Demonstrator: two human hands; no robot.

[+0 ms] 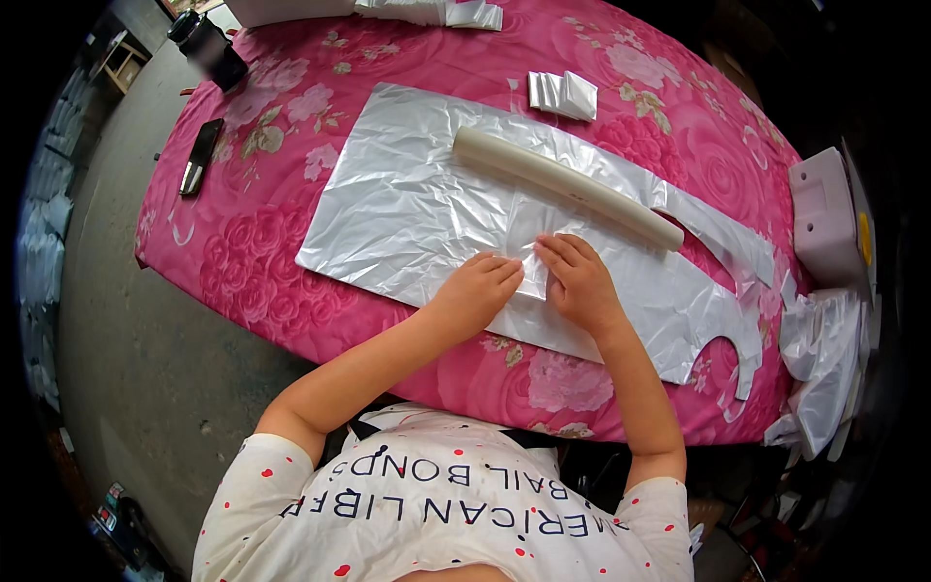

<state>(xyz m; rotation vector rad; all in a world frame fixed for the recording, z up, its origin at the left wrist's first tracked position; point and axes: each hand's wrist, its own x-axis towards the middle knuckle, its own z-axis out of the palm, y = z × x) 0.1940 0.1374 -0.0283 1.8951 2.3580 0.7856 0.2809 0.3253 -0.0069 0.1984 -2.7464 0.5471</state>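
A large pile of thin, silvery-white plastic vest bags [383,189] lies flat on the table, with cut-out handles at its right end. On it, between my hands, is a small folded plastic bag [530,281]. My left hand [478,289] pinches this bag's left side, fingers pressed together. From the right, my right hand [579,281] has its fingertips bent onto the opposite side. Just beyond my hands, a pale cylindrical tube [567,186] rests slantwise across the pile. Small folded packets [564,95] lie beyond the far edge of the pile.
A pink floral cloth [262,228] covers the table. A phone [202,158] and a dark bottle [208,50] are at the left. More folded packets [475,15] lie by a white box [291,8] at the back. At the right stand a pinkish box [829,213] and loose plastic bags [819,349].
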